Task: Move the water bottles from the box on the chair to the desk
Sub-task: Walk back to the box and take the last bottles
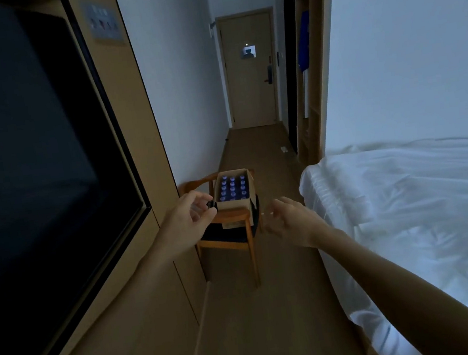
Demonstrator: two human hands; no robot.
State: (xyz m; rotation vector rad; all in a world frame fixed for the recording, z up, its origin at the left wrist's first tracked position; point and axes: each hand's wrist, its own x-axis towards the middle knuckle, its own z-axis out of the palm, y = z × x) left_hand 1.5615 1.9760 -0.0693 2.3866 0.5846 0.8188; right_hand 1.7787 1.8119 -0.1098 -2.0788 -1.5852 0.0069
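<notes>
A cardboard box (233, 203) stands on a wooden chair (236, 236) ahead of me in the dim room. Its top is open and shows several water bottles (232, 188) with purple-blue caps in rows. My left hand (190, 220) is stretched out in front of the box's left side, fingers apart and curled, holding nothing. My right hand (287, 219) reaches forward to the right of the chair, fingers loosely spread and empty. Both hands are nearer to me than the box. The desk is not in view.
A large dark television (31, 162) hangs on the wood-panelled wall at left. A bed with white sheets (415, 207) fills the right side. A narrow strip of wood floor (273, 306) runs between them to a closed door (248, 71).
</notes>
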